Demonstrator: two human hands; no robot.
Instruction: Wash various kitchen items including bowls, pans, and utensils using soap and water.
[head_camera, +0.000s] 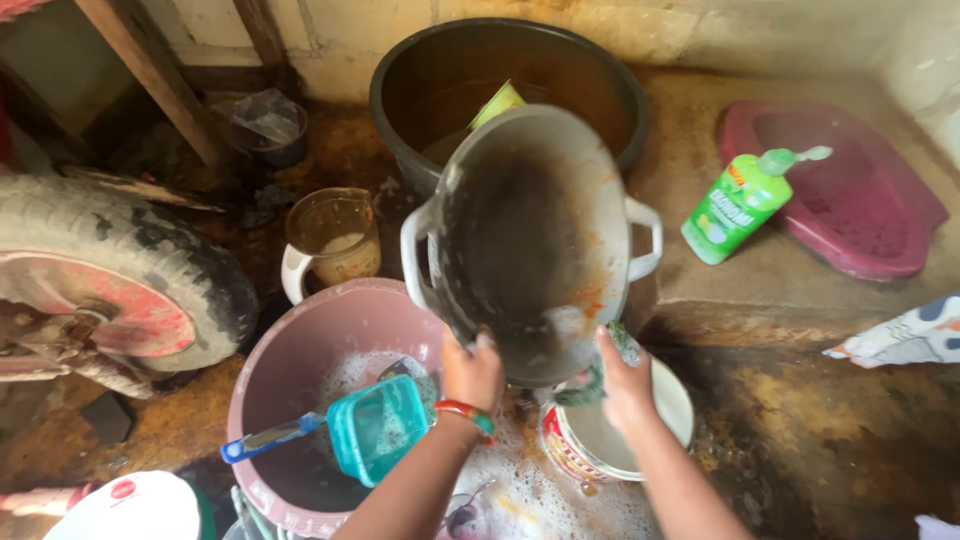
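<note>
A blackened metal pan (530, 240) with two white side handles is tilted up, its sooty underside facing me. My left hand (472, 372) grips the pan's lower rim; a red and green bangle sits on that wrist. My right hand (622, 378) presses a green scrub pad (588, 385) against the pan's lower right edge. Below the pan lie a white plate (672, 400) and a soapy pink basin (300, 360) holding a teal plastic dipper (378, 428) with a blue handle.
A large black tub (400, 90) with water stands behind the pan. A clear measuring jug (335, 238) is at its left, a tyre (110, 250) farther left. A green soap bottle (738, 205) lies beside a maroon basin (870, 230). The floor is wet and foamy.
</note>
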